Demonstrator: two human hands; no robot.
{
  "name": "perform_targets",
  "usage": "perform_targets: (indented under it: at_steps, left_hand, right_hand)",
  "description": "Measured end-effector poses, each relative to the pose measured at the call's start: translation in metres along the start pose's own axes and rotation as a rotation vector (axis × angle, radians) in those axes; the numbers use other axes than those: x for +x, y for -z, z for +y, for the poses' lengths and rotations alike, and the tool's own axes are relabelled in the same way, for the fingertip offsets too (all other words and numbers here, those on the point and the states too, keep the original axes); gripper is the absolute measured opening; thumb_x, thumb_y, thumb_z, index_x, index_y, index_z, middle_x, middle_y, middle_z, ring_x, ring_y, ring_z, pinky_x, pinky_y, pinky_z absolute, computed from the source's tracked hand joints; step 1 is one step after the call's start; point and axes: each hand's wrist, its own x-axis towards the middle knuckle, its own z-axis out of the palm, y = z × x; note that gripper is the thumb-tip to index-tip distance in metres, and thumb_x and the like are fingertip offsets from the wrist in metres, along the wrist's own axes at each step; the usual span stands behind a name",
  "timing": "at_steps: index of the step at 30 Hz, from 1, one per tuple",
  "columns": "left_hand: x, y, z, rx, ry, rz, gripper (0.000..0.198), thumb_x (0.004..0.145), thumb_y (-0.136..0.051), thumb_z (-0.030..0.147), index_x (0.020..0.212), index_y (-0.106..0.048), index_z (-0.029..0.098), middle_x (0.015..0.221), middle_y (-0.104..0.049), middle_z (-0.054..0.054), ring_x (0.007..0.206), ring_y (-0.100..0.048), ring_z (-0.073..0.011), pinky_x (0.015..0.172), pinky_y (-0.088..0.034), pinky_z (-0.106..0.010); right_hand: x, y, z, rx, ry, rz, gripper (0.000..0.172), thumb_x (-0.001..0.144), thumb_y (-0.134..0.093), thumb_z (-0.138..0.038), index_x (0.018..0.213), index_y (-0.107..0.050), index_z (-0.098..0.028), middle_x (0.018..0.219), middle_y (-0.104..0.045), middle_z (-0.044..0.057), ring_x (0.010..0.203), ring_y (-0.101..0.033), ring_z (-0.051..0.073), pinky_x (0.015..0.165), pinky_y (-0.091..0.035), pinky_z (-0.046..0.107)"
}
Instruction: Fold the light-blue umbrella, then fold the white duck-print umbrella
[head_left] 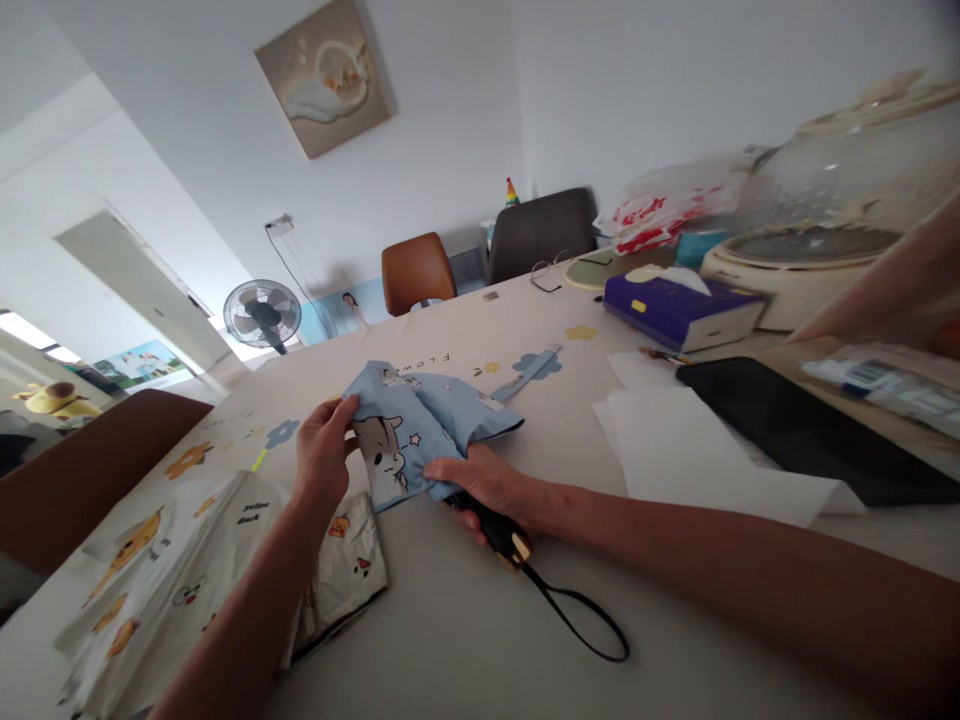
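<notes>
A light blue folding umbrella with cartoon animal prints is above the table in front of me, its canopy loose and partly folded. My left hand pinches the edge of the canopy on the left. Around the base of the canopy and the top of the black handle, my right hand is closed. The handle has a gold band and a black wrist loop that hangs to the lower right. A blue closing strap sticks out to the far right of the canopy.
White duck-printed folded fabric lies at left, partly behind my forearm. To the right are white paper sheets, a black flat pad, a purple tissue pack and a cream glass-topped appliance. Chairs stand beyond the table.
</notes>
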Motion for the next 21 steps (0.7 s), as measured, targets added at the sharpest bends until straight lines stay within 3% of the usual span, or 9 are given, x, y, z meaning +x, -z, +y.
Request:
perform_targets:
  at_steps: [5, 9, 13, 18, 21]
  left_hand:
    - [0.001, 0.000, -0.005, -0.076, 0.219, -0.055, 0.025, 0.065, -0.067, 0.035, 0.077, -0.060, 0.014, 0.063, -0.057, 0.001, 0.047, -0.052, -0.0088, 0.041, -0.041, -0.019]
    - [-0.004, -0.001, -0.005, -0.130, 0.422, -0.199, 0.024, 0.074, -0.061, 0.033, 0.088, -0.062, 0.014, 0.070, -0.064, -0.004, 0.053, -0.059, -0.0137, 0.048, -0.050, -0.025]
    - [-0.008, 0.001, -0.004, -0.118, 0.451, -0.295, 0.021, 0.073, -0.061, 0.021, 0.092, -0.063, 0.010, 0.080, -0.067, -0.009, 0.063, -0.063, -0.0171, 0.058, -0.054, -0.028]
    - [-0.010, 0.004, 0.000, -0.200, 0.548, -0.279, 0.015, 0.074, -0.053, 0.010, 0.086, -0.061, 0.007, 0.075, -0.067, -0.010, 0.062, -0.064, -0.0187, 0.062, -0.055, -0.033]
    - [-0.011, 0.002, 0.003, -0.247, 0.524, -0.271, 0.018, 0.074, -0.049, 0.008, 0.088, -0.061, 0.006, 0.076, -0.068, -0.011, 0.064, -0.065, -0.0197, 0.065, -0.055, -0.035]
  right_hand:
    - [0.002, 0.002, 0.001, 0.038, 0.007, -0.015, 0.029, 0.073, -0.059, -0.040, 0.066, -0.039, -0.020, 0.040, -0.040, -0.007, 0.030, -0.039, 0.009, 0.027, -0.038, 0.022]
    - [0.004, 0.002, 0.001, 0.075, 0.012, -0.044, 0.029, 0.074, -0.059, -0.039, 0.064, -0.040, -0.019, 0.042, -0.040, -0.007, 0.030, -0.039, 0.008, 0.027, -0.037, 0.022]
    - [0.005, 0.002, 0.000, 0.101, 0.018, -0.037, 0.028, 0.074, -0.059, -0.037, 0.063, -0.040, -0.019, 0.044, -0.040, -0.007, 0.030, -0.038, 0.008, 0.026, -0.037, 0.022]
    - [0.006, 0.002, 0.001, 0.120, 0.002, -0.055, 0.028, 0.075, -0.057, -0.036, 0.063, -0.039, -0.019, 0.045, -0.041, -0.007, 0.031, -0.039, 0.007, 0.027, -0.038, 0.021]
    - [0.007, 0.003, 0.002, 0.101, 0.007, -0.051, 0.028, 0.074, -0.059, -0.038, 0.065, -0.040, -0.019, 0.045, -0.041, -0.008, 0.031, -0.040, 0.007, 0.027, -0.039, 0.021]
